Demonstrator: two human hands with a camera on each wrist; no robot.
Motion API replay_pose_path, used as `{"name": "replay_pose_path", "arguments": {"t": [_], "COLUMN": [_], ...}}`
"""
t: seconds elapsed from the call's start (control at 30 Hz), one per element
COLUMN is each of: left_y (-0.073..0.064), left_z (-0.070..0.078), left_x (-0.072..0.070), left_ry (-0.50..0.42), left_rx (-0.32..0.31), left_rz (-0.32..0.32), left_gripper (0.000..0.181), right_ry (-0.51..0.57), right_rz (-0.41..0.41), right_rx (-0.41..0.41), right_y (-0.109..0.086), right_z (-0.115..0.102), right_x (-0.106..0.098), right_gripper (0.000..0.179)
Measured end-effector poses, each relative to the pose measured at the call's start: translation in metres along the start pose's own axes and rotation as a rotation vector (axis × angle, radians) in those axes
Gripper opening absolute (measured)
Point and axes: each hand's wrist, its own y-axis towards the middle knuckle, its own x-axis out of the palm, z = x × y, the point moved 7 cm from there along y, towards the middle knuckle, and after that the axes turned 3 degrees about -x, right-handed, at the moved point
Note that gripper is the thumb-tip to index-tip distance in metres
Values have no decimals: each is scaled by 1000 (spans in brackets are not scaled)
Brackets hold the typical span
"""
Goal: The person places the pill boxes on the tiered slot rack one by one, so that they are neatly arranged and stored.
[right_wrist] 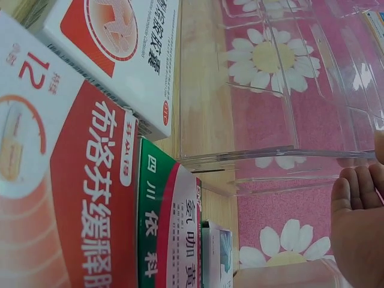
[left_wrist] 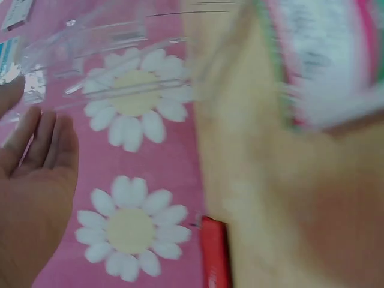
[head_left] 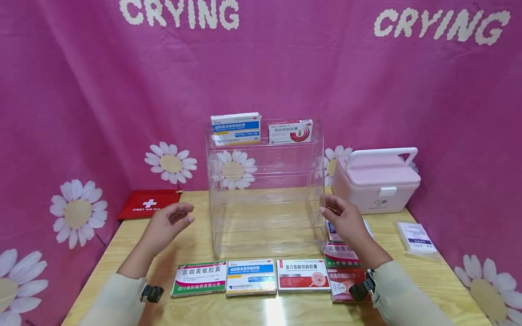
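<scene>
A clear plastic tiered shelf (head_left: pixel 265 198) stands on the table. On its top tier lean a blue-and-white medicine box (head_left: pixel 236 128) and a white box with a red ring print (head_left: pixel 290 132). Left of the shelf, apart from it, my left hand (head_left: pixel 169 226) hovers with loosely bent fingers and holds nothing. My right hand (head_left: pixel 346 222) is beside the shelf's right wall, its fingers loosely bent and nothing in them; whether they touch the plastic I cannot tell. In the right wrist view the fingers (right_wrist: pixel 358 191) show close to the shelf's side panel (right_wrist: pixel 288 155).
Along the front lie a green-and-white box (head_left: pixel 199 278), a blue-and-white box (head_left: pixel 251 277) and a red-and-white box (head_left: pixel 303 275). More boxes, including a red one (head_left: pixel 342 285), lie under my right forearm. A red first aid pouch (head_left: pixel 142 203), pink case (head_left: pixel 377 185) and white packs (head_left: pixel 417 237) stand around.
</scene>
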Motion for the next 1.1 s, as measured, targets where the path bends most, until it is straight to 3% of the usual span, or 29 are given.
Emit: {"name": "replay_pose_path", "arguments": {"t": [0.23,0.5,0.6,0.87,1.1], "left_y": [-37,-63,-67,-70,-70], "left_z": [-44,-74,-81,-91,-85], "left_x": [28,39,40,39,40], "left_ry": [-35,-111,-98,70,168], "left_rx": [-56,-91,-108,-171,-91], "left_rz": [-201,-328,-358,-369,-406], "left_gripper": [49,59,63,67,71], "right_ry": [20,-6,-5,-9,-2], "right_rz": [-9,-11,-11,-10,-5], "right_rx": [10,5,18,14,-1], "right_y": [0,2,2,1,0], "right_z": [2,1,1,0,1], "right_x": [0,-1,-1,0,1], "right_gripper": [53,53,52,52,53]}}
